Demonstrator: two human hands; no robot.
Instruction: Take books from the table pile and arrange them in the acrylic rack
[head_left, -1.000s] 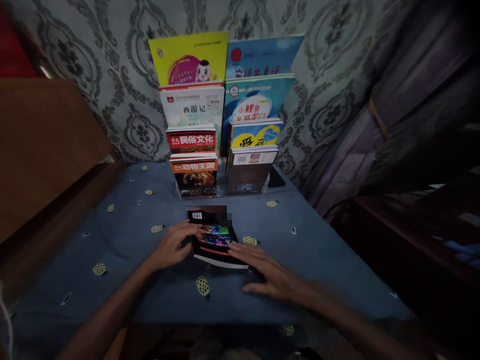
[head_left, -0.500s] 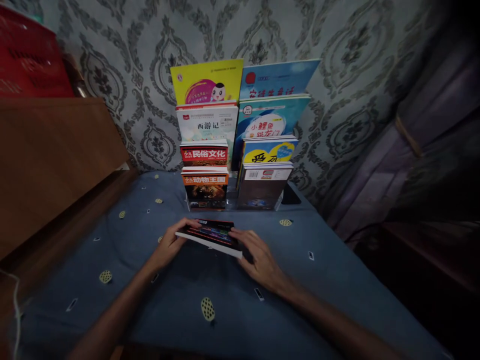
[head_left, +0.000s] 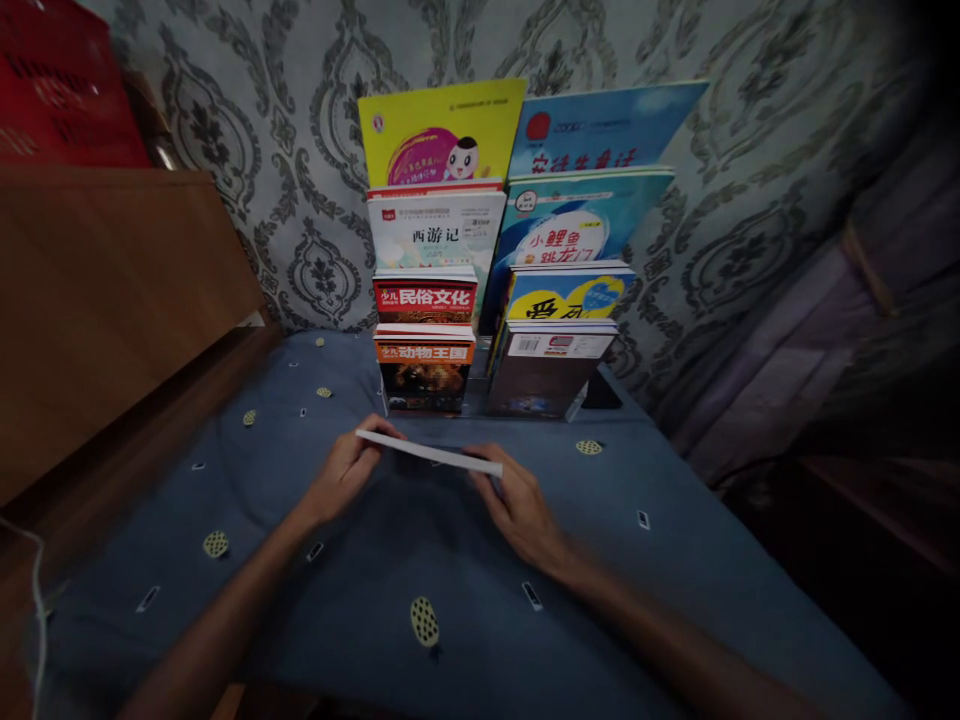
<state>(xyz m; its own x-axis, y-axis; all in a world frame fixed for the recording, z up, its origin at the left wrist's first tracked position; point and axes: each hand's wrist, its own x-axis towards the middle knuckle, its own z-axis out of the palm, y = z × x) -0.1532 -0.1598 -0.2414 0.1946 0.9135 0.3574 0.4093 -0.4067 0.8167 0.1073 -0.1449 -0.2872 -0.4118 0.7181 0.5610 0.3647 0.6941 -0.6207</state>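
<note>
A thin book (head_left: 431,453) is held off the blue cloth with both hands; only its white page edge shows, as a slanted strip. My left hand (head_left: 346,480) grips its left end with fingers curled. My right hand (head_left: 517,505) pinches its right end. Just behind the book stands a tiered rack of books: an orange animal book (head_left: 425,374) in the front left slot and a dark book (head_left: 549,370) in the front right slot. Taller books rise behind them, up to a yellow one (head_left: 439,130) and a blue one (head_left: 600,125).
A blue cloth (head_left: 375,580) with small yellow patches covers the surface. A wooden headboard (head_left: 105,300) stands on the left, with a red crate (head_left: 60,90) above it. Patterned wallpaper (head_left: 262,150) backs the rack. Dark curtains (head_left: 847,300) hang on the right.
The book lay flat on the cloth with both hands on it. Both hands have lifted it and tipped it toward the rack, so its cover no longer shows.
</note>
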